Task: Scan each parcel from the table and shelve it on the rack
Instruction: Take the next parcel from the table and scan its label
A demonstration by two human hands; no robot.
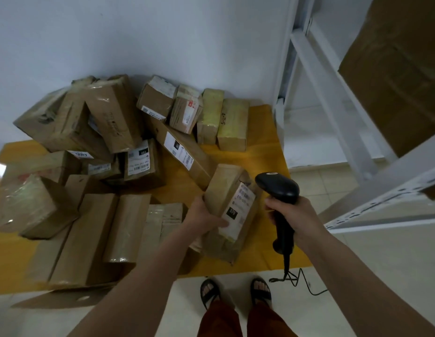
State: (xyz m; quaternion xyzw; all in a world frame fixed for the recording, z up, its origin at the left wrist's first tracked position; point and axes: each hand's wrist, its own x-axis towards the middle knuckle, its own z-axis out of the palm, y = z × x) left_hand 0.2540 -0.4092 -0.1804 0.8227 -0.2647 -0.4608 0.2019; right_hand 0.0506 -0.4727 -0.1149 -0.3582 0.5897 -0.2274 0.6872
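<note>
While the left hand [203, 216] grips a parcel [229, 210] by its near left side, thumb lying on the white label [238, 210], the right hand [290, 215] is curled round the handle of a black scanner [280, 193]. That parcel is a brown box held tilted over the right front part of the yellow table [257, 142], its label turned up and bearing a black patch with the number 070. The scanner's head sits just beside the parcel's upper right corner, and I cannot tell whether they touch. Its cable [299, 278] hangs from the handle and loops over the pale tiled floor [357, 259]. More brown parcels crowd the table: a loose heap [73, 122] at the back left against the wall, a long box [184, 154] with a label lying slantwise in the middle, four small boxes [199, 113] in a row along the wall behind it, and several flat cartons [90, 234] at the near left edge. To the right stands a white metal rack [333, 113], with a large brown carton [396, 69] on an upper shelf. Below, two feet in dark sandals [235, 291] stand on the floor just in front of the table.
</note>
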